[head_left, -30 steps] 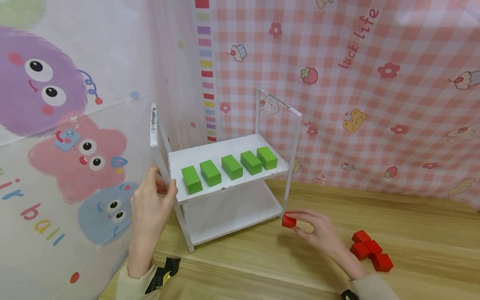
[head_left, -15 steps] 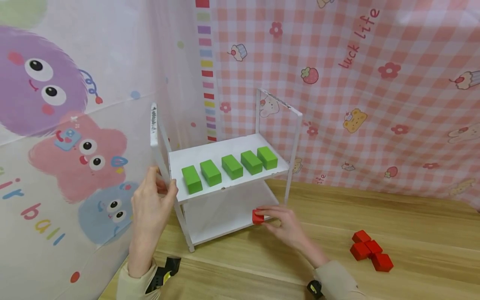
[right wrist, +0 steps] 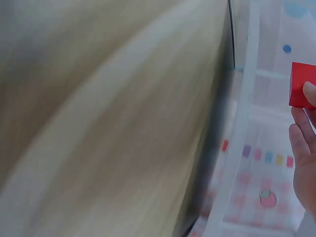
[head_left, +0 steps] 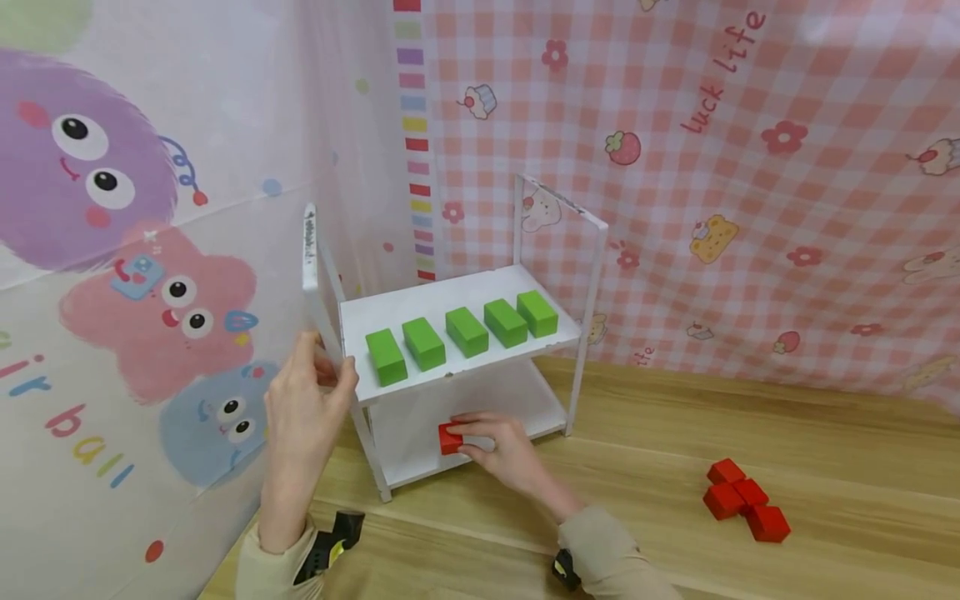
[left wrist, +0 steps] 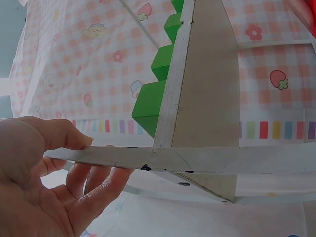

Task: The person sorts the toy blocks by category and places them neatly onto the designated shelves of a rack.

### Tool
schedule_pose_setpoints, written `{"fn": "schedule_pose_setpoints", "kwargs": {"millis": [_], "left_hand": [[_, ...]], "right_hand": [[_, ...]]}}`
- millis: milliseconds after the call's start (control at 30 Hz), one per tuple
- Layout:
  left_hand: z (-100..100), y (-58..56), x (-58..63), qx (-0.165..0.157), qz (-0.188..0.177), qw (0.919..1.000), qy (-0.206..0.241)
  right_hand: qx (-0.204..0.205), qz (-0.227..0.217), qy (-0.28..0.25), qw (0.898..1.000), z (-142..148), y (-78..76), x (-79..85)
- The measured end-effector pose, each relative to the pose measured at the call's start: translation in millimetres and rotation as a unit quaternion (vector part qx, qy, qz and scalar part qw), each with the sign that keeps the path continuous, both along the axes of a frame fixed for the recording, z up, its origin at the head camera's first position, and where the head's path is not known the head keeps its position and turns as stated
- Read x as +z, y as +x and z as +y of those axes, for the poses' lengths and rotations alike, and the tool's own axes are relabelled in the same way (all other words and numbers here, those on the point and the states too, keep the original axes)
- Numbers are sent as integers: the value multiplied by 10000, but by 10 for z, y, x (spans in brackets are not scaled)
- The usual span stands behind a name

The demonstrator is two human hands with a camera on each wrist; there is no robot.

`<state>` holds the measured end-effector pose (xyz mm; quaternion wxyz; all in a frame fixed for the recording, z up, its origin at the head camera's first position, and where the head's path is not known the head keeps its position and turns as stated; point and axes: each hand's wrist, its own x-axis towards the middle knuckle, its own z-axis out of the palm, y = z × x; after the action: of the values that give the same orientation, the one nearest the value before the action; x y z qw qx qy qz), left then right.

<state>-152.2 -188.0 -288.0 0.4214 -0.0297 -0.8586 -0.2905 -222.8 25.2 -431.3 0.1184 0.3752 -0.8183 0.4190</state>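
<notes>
My right hand (head_left: pixel 498 446) pinches a red block (head_left: pixel 451 439) between thumb and fingers, at the front of the lower shelf (head_left: pixel 536 408) of a white two-tier rack (head_left: pixel 465 283). Whether the block touches that shelf I cannot tell. The same red block (right wrist: pixel 300 85) shows at the right edge of the right wrist view. With thumb on one side and fingers on the other, my left hand (head_left: pixel 307 408) grips the rack's left front post (left wrist: pixel 106 156). Several green blocks (head_left: pixel 467 332) stand in a row along the upper shelf (head_left: pixel 435 293).
Several more red blocks (head_left: pixel 746 498) lie clustered on the wooden table (head_left: pixel 645 500) to the right. A pink checked cloth (head_left: pixel 675 183) hangs behind the rack, and a white cartoon-printed cloth (head_left: pixel 247 100) hangs close on the left.
My right hand has carried the red block leftward, from beside the rack's right front leg to the front of the lower shelf. My left hand has kept its grip on the post.
</notes>
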Motion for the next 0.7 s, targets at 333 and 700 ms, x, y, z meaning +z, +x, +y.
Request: {"fn": "schedule_pose_setpoints", "kwargs": {"millis": [333, 700], "left_hand": [[11, -1, 3, -21, 52, 10000, 14], [17, -3, -3, 13, 93, 10000, -17]], "right_hand": [[78, -58, 281, 9996, -385, 54, -79], [-127, -561, 269, 9980, -562, 45, -133]]}}
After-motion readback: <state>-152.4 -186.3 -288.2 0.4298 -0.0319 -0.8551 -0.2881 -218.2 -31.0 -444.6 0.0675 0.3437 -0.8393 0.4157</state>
